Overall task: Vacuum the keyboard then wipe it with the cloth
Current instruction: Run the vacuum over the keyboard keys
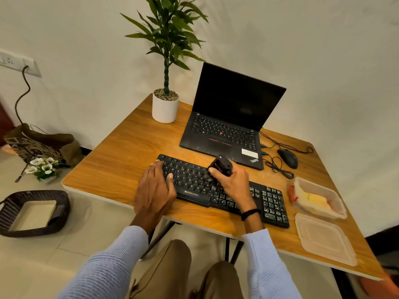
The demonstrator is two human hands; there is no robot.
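While a small black vacuum (pixel 221 166) is gripped over its keys by the right hand (pixel 234 185), the flat black keyboard (pixel 187 175) on the wooden table (pixel 121 160) is pressed down by the open left hand (pixel 154 190), seemingly to steady it.

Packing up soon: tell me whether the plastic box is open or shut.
Open: the box is uncovered; its lid lies beside it.
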